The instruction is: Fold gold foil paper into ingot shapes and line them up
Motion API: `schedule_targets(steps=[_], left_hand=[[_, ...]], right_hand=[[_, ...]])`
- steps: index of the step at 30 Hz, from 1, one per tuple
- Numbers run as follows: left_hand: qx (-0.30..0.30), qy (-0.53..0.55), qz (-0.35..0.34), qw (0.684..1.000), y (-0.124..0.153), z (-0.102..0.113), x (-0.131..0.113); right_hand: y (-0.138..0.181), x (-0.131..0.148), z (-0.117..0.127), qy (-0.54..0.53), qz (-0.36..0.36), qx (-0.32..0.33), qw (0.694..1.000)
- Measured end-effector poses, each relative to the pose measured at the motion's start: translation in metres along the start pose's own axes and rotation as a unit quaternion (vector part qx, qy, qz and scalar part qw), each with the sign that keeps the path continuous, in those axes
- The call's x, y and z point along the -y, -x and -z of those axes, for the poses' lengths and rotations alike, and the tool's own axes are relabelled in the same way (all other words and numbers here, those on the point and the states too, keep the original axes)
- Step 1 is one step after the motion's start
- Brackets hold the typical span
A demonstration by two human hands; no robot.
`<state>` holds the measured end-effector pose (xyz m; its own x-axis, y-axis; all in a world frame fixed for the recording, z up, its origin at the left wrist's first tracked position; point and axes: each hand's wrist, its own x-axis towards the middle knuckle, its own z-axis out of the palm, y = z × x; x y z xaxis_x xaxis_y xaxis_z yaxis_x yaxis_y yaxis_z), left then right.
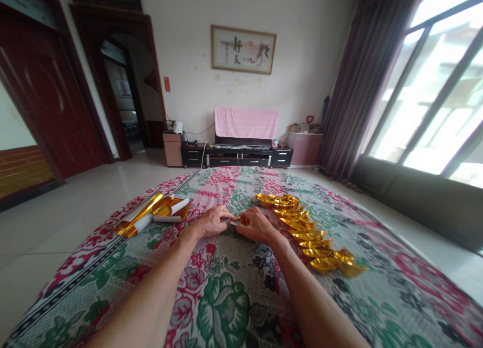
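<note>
My left hand (216, 221) and my right hand (253, 223) meet over the middle of the table, both with fingers closed. Between them they pinch a small piece of gold foil paper (234, 222), its white underside partly showing. Most of the piece is covered by my fingers, so its exact shape is hidden. To the left lie curled sheets of gold foil paper (153, 214) with white backs. A row of folded gold paper ingots (309, 236) runs down the right side, close to my right hand.
A flowered cloth (222, 308) in red, green and grey covers the round table. Beyond stands a low black TV cabinet (237, 159) with a pink cloth (246, 122) draped above it. A window (433, 101) and purple curtain (350, 86) are at right, a red door (49, 86) at left.
</note>
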<state>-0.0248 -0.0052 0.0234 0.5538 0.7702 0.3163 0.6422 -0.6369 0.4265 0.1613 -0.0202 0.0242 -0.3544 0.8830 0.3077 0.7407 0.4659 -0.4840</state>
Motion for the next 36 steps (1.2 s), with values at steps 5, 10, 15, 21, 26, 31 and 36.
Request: schedule_targets(steps=[5, 10, 15, 21, 26, 31, 36], left_hand=[[-0.002, 0.016, 0.014, 1.0, 0.0, -0.001, -0.002], [0.012, 0.008, 0.019, 1.0, 0.0, -0.003, -0.001], [-0.004, 0.027, 0.013, 1.0, -0.001, -0.003, -0.001], [0.007, 0.057, -0.015, 0.998, -0.003, -0.003, -0.006], [0.036, 0.085, -0.036, 0.995, -0.003, 0.0, -0.009], [0.029, 0.088, -0.033, 0.995, -0.002, 0.0, -0.011], [0.037, 0.096, -0.02, 0.994, -0.002, 0.0, -0.008]], right_hand=[[-0.002, 0.0, 0.006, 0.019, 0.012, 0.016, 1.0], [-0.002, -0.007, 0.001, 0.065, 0.098, 0.04, 0.992], [0.005, -0.008, -0.01, 0.064, 0.034, -0.077, 0.994], [0.006, -0.01, -0.013, 0.06, 0.04, -0.087, 0.994], [0.005, -0.013, -0.013, 0.022, 0.027, -0.122, 0.992], [0.006, -0.016, -0.013, 0.02, 0.053, -0.089, 0.994], [0.007, -0.013, -0.01, 0.02, 0.066, -0.076, 0.995]])
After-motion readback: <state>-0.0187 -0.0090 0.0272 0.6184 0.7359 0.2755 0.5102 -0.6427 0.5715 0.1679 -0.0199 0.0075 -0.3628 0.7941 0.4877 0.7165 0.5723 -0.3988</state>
